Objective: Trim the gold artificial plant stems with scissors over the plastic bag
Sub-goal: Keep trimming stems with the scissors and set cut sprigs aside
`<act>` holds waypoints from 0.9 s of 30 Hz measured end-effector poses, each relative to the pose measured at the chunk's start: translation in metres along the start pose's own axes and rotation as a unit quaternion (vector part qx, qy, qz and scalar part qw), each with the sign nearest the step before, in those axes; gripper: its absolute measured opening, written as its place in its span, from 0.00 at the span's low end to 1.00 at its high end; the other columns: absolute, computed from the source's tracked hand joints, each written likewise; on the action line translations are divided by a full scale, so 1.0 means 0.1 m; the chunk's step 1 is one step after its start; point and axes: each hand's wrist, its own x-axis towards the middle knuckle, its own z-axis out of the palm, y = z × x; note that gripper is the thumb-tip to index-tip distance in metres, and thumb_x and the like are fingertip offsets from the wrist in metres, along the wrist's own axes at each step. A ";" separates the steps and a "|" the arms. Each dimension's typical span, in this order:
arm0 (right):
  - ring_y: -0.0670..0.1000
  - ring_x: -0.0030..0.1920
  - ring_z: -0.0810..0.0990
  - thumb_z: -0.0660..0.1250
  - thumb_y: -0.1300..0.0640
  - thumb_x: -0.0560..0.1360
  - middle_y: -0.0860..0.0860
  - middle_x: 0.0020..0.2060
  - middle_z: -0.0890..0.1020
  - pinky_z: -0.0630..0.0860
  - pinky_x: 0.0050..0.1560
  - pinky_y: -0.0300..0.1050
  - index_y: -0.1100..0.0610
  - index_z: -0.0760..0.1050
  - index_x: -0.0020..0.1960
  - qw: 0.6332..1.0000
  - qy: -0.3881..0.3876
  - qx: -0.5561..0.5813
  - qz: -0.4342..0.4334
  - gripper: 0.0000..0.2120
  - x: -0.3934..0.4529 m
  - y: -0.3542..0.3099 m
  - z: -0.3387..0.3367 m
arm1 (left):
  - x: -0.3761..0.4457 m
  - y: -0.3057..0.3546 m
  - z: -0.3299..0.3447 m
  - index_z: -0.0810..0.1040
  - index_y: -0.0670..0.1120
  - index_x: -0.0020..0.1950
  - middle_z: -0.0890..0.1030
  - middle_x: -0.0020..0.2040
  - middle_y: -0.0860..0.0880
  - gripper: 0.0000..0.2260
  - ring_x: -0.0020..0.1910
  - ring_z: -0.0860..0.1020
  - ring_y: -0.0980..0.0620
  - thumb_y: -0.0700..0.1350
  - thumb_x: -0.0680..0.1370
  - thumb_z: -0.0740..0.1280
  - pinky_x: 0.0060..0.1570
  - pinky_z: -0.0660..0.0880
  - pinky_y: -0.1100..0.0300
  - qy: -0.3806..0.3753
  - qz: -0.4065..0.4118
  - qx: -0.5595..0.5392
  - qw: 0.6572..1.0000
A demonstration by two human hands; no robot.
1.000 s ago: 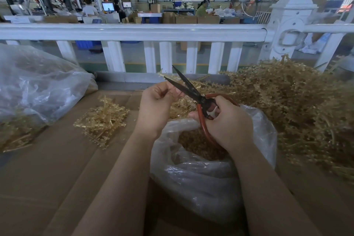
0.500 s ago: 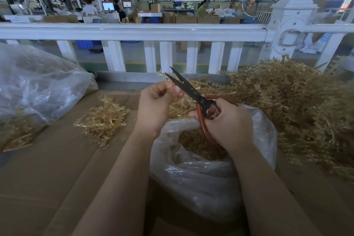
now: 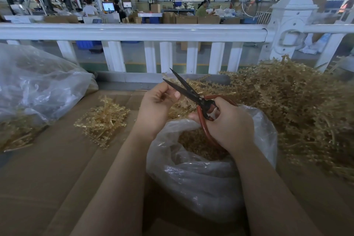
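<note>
Your right hand (image 3: 228, 122) grips the red-handled scissors (image 3: 193, 96), blades parted. Your left hand (image 3: 157, 105) is curled, pinching a gold stem (image 3: 191, 84) at the blades, above the open plastic bag (image 3: 201, 178) of clippings on the counter (image 3: 47, 178). Untrimmed stems (image 3: 297, 105) lie heaped to the right.

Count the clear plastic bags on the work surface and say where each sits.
2. One open plastic bag sits under the hands, holding gold trimmings. A larger plastic bag lies at the far left, by the white railing. Others may lie out of view.
</note>
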 end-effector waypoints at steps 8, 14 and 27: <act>0.36 0.35 0.72 0.62 0.21 0.64 0.39 0.31 0.74 0.65 0.31 0.34 0.48 0.75 0.41 1.000 -0.013 0.000 0.001 0.30 0.03 0.00 -0.03 | -0.01 0.03 -0.02 0.81 0.45 0.50 0.82 0.44 0.52 0.11 0.46 0.78 0.55 0.31 0.79 0.64 0.55 0.76 0.61 -0.022 -0.021 0.003 1.000; 0.41 0.31 0.73 0.58 0.20 0.65 0.42 0.28 0.75 0.66 0.28 0.34 0.50 0.74 0.36 0.999 0.015 -0.026 -0.018 0.33 0.02 0.00 -0.02 | -0.02 0.02 -0.04 0.81 0.41 0.54 0.82 0.46 0.47 0.09 0.47 0.77 0.55 0.32 0.79 0.65 0.52 0.76 0.64 -0.036 -0.022 0.016 0.999; 0.43 0.36 0.78 0.63 0.22 0.65 0.40 0.31 0.79 0.79 0.37 0.43 0.48 0.76 0.38 1.000 -0.009 0.006 0.006 0.29 0.01 0.06 0.03 | 0.01 -0.04 -0.05 0.79 0.38 0.48 0.79 0.40 0.45 0.03 0.39 0.76 0.54 0.32 0.77 0.68 0.41 0.74 0.64 -0.033 -0.045 -0.102 0.993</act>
